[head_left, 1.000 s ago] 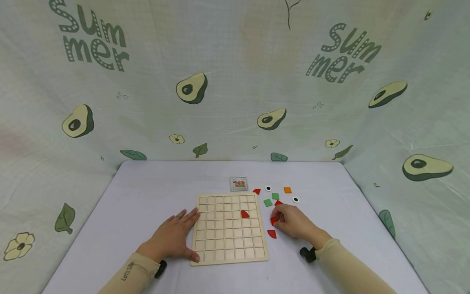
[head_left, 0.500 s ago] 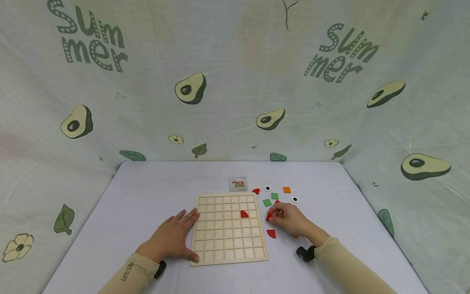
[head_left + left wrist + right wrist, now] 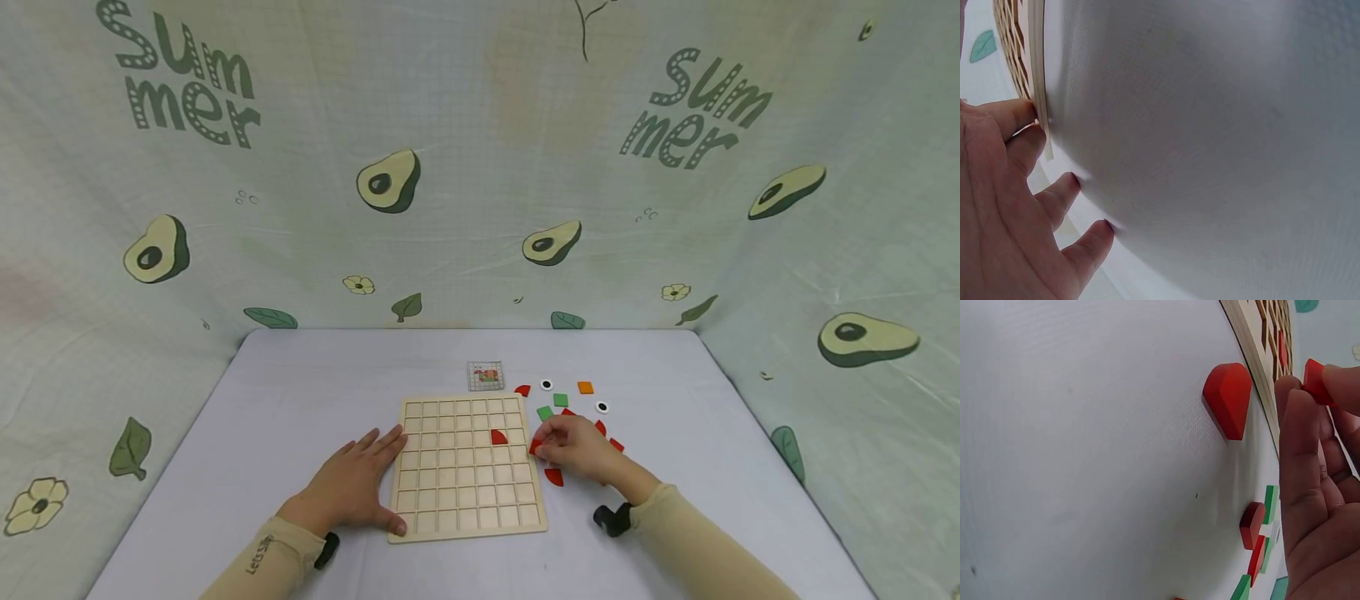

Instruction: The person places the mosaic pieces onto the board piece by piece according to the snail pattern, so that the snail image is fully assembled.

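A wooden grid board (image 3: 448, 477) lies on the table, with one red quarter-circle piece (image 3: 498, 437) in a cell. Against the board's left edge rests my left hand (image 3: 352, 485), fingers spread; its thumb touches the near-left corner. The left wrist view shows two fingertips (image 3: 1027, 114) at the board's side. My right hand (image 3: 579, 450) pinches a small red tile (image 3: 536, 447) between thumb and fingers, at the board's right edge. In the right wrist view that red tile (image 3: 1316, 382) is partly covered by the thumb, so its full shape is hidden.
Right of the board lie a red quarter-circle (image 3: 554, 477), green squares (image 3: 561, 400), an orange square (image 3: 586, 387), two eye discs (image 3: 602, 407) and more red pieces (image 3: 617, 445). A small picture card (image 3: 486, 376) lies behind the board. A patterned cloth hangs beyond the table.
My right hand has moved left with the red tile, from among the loose pieces to the board's right edge. Red pieces right of the hand have come into view. The left hand stays put.
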Motion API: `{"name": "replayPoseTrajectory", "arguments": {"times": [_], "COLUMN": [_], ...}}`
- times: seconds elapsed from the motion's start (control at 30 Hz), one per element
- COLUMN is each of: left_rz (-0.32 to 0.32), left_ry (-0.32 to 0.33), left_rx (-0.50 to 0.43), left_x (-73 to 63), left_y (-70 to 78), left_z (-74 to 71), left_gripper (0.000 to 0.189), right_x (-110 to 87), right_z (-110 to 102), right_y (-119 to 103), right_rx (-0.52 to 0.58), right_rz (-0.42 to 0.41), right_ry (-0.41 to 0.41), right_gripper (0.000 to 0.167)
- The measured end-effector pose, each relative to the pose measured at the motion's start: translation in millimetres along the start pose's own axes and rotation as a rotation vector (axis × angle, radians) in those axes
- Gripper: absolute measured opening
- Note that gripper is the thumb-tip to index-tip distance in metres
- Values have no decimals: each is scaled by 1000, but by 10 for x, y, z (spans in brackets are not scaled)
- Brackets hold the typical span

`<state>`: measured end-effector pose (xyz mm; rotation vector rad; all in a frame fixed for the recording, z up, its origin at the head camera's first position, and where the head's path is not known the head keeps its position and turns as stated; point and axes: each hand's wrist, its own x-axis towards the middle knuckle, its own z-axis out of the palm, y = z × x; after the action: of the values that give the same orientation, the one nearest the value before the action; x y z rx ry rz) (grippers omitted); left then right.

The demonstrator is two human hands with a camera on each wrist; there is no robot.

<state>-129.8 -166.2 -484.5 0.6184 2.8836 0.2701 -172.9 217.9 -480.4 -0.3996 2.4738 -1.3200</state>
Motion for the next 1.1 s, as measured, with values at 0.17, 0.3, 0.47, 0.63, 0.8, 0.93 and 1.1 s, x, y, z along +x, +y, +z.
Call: {"name": "replayPoseTrajectory", "arguments": {"times": [0.17, 0.3, 0.47, 0.63, 0.8, 0.93, 1.1], "left_rz": [7, 8, 3, 7, 9, 12, 14], "left_ry": [9, 12, 12, 10, 7, 4, 0], "left_rx": [-6, -9, -11, -7, -5, -10, -14], "left_x": [-2, -3, -9, -11, -9, -10, -9], "left_y": [-10, -13, -9, -6, -8, -8, -10], "left_z": [8, 8, -5, -17, -15, -16, -18], "left_gripper": [133, 133, 133, 133, 133, 133, 133], "right_x": [4, 6, 16, 33, 54, 55, 52], "right_z": [35, 57, 66, 78, 102, 118, 139], "right_y": [-5, -7, -37, -53, -58, -57, -55], "right_rx": [4, -9, -22, -43, -41, -36, -44], "right_rz": [3, -12, -9, -10, -3, -3, -17], "right_ry": [34, 47, 72, 126, 162, 156, 129], "right_gripper": [9, 10, 9, 11, 16, 15, 13]}}
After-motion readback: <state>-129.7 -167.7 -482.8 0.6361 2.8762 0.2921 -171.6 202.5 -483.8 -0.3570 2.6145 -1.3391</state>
